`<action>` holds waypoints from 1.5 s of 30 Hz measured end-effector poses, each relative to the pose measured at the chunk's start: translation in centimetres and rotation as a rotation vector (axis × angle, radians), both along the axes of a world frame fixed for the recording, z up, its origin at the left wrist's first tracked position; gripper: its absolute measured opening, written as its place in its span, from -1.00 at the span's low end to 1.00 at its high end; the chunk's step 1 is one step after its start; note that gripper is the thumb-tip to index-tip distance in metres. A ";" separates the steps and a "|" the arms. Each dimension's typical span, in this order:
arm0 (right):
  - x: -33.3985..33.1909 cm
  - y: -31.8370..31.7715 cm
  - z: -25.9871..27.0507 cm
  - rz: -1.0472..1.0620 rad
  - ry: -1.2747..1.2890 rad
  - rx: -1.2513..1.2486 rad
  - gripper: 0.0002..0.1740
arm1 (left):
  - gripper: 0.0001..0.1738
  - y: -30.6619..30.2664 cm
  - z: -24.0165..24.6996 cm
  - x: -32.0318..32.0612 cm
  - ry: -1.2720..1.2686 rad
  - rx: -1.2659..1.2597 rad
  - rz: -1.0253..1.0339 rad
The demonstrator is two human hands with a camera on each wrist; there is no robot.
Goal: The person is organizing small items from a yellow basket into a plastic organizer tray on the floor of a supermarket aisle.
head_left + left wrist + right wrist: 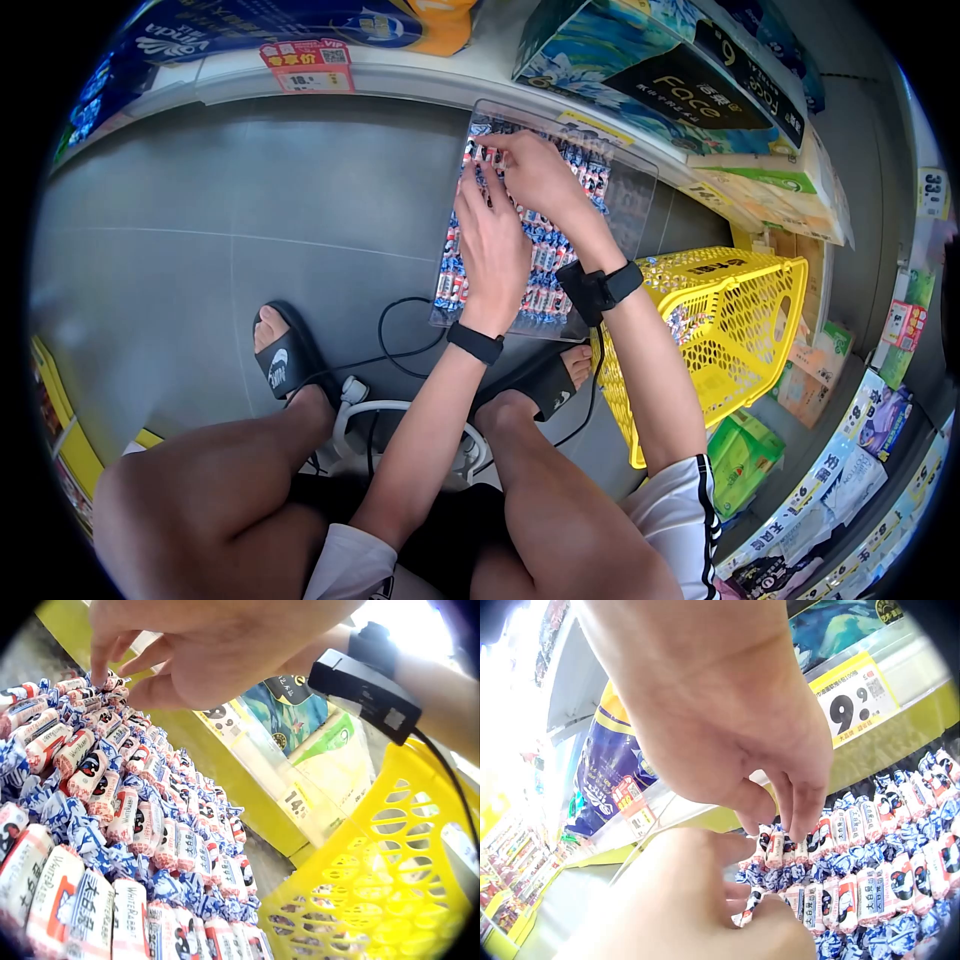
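A clear plastic tray point(640, 190) on the floor holds rows of wrapped White Rabbit candies point(540, 240). My right hand point(545, 180) reaches down over its far end. In the right wrist view, the thumb and fingers of that hand point(742, 727) pinch a candy point(774, 844) at the end of a row. Close below it, my left hand point(697, 892) holds a wrapped candy point(751, 904) between thumb and fingers. Seen from the head, my left hand point(495, 250) lies over the rows' left side. The left wrist view shows my right hand point(202, 652) over the far candies.
A yellow basket point(720, 340) with candies inside stands right of the tray. Shelves with tissue packs point(690, 80) and price tags point(305, 65) run behind it. A black cable point(385, 340) crosses the floor by my sandalled feet.
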State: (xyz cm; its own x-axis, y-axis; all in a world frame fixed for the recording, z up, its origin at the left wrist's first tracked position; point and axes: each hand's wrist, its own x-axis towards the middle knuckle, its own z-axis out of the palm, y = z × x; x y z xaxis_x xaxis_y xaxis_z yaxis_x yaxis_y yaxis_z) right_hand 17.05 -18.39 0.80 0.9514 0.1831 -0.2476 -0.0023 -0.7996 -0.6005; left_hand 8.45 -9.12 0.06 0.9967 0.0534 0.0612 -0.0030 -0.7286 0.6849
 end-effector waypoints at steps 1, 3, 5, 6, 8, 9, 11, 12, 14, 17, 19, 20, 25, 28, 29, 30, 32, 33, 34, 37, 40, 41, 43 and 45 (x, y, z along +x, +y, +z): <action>0.0 -0.2 -0.9 0.043 -0.082 0.023 -0.48 | -0.27 0.0 0.0 0.0 -0.034 0.048 -0.011; 0.0 -0.3 -1.3 0.086 -0.163 0.047 -0.47 | -0.29 0.1 -0.3 0.0 -0.038 0.070 -0.040; 0.3 0.0 -0.6 0.016 -0.053 0.078 -0.46 | -0.30 0.1 -0.7 0.0 -0.043 0.094 -0.066; 0.4 0.1 -0.5 0.016 -0.053 0.078 -0.46 | -0.32 0.1 -0.7 0.0 -0.034 0.120 -0.071; 0.5 0.1 -0.1 -0.036 0.066 0.054 -0.45 | -0.34 0.0 -0.9 0.0 -0.026 0.144 -0.075; 0.6 0.1 0.0 -0.036 0.065 0.053 -0.45 | -0.35 0.0 -0.9 0.1 -0.034 0.156 -0.074; 0.5 -0.1 0.2 -0.074 0.116 0.084 -0.46 | -0.36 -0.1 -1.0 0.2 -0.041 0.167 -0.074; 0.5 -0.2 0.1 -0.074 0.116 0.085 -0.46 | -0.37 -0.1 -1.0 0.3 -0.060 0.167 -0.075; 0.4 -0.2 0.0 -0.031 0.051 0.087 -0.47 | -0.37 -0.1 -1.0 0.6 -0.079 0.167 -0.075; 0.0 -0.3 -0.7 0.033 -0.037 0.055 -0.49 | -0.36 -0.2 -1.5 0.6 -0.090 0.186 -0.075; 0.0 -0.1 -0.3 0.020 -0.003 0.075 -0.50 | -0.34 -0.1 -1.7 0.4 -0.072 0.190 -0.080; 0.0 0.1 -0.1 0.009 0.031 0.094 -0.50 | -0.34 -0.1 -1.9 0.3 -0.073 0.190 -0.081; 0.0 0.4 -0.5 -0.011 0.002 0.100 -0.52 | -0.30 -0.1 -2.2 0.1 -0.103 0.233 -0.056; 0.2 0.4 -0.6 -0.018 0.014 0.100 -0.52 | -0.30 -0.2 -2.2 0.1 -0.085 0.223 -0.057; 0.1 0.3 -0.7 -0.016 0.016 0.097 -0.51 | -0.30 -0.3 -2.2 0.0 -0.085 0.222 -0.061; 0.1 0.3 -0.6 -0.019 0.015 0.095 -0.51 | -0.30 -0.3 -2.2 0.1 -0.084 0.221 -0.060; 0.1 0.1 -0.6 -0.031 0.001 0.118 -0.50 | -0.30 -0.4 -2.2 0.2 -0.088 0.218 -0.061; 0.2 0.1 -0.2 -0.032 -0.002 0.117 -0.50 | -0.30 -0.4 -2.1 0.3 -0.097 0.228 -0.059; 0.2 0.1 0.1 -0.043 0.040 0.127 -0.50 | -0.29 -0.4 -2.1 0.3 -0.106 0.238 -0.056; 0.0 0.0 0.8 -0.073 0.092 0.171 -0.57 | -0.27 -0.4 -1.6 0.4 -0.102 0.178 -0.044; -0.9 -0.3 3.4 -0.121 0.105 0.193 -0.62 | -0.28 0.1 -0.6 0.4 -0.067 0.077 -0.049; -1.3 -0.3 4.6 -0.146 0.110 0.183 -0.62 | -0.28 0.3 -0.5 0.4 -0.066 0.074 -0.060; -2.5 -0.8 5.9 -0.174 0.096 0.177 -0.61 | -0.35 0.7 -0.1 0.4 -0.112 0.040 -0.147; -4.0 -1.2 8.3 -0.238 0.012 0.261 -0.61 | -0.46 0.7 0.9 0.4 -0.181 -0.002 -0.163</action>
